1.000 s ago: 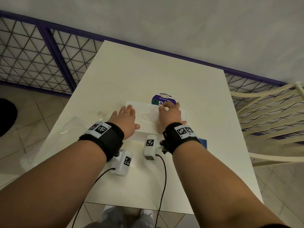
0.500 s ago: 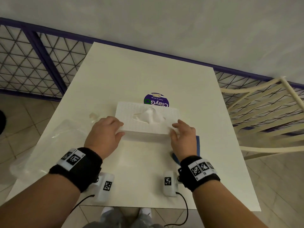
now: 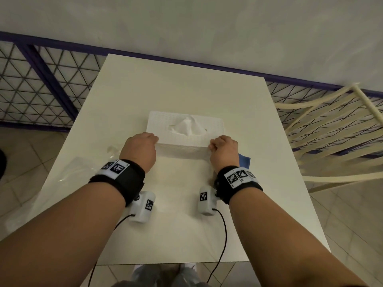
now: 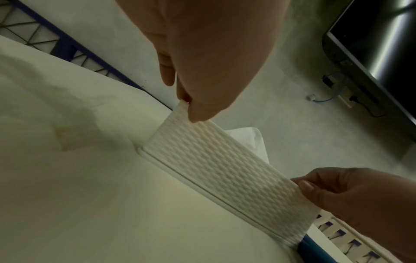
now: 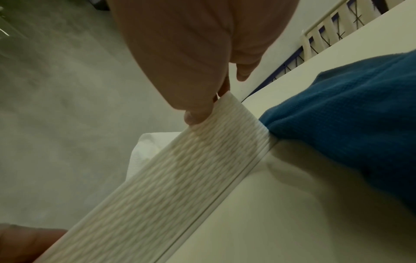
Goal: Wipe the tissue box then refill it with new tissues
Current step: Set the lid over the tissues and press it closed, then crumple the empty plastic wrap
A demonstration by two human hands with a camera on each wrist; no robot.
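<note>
The white textured tissue box (image 3: 165,129) stands in the middle of the cream table (image 3: 186,83), with a tissue (image 3: 187,126) sticking up from its top slot. My left hand (image 3: 152,138) pinches the box's near left corner, thumb on the front wall and fingers over the top edge (image 4: 186,106). My right hand (image 3: 214,141) pinches the near right corner the same way (image 5: 211,106). The box's front wall (image 4: 225,169) (image 5: 168,178) rests on its base, flat on the table. A blue cloth (image 3: 244,160) (image 5: 349,124) lies against the box's right end.
A crumpled clear plastic wrapper (image 3: 76,168) lies on the table's left side. A cream slatted chair (image 3: 331,131) stands to the right, and a purple-framed mesh railing (image 3: 41,83) runs behind and to the left. A dark screen (image 4: 382,53) hangs on the wall.
Both hands came off the box's top and drew back to its near corners, then curled onto them. The purple-labelled disc behind the box is out of sight now.
</note>
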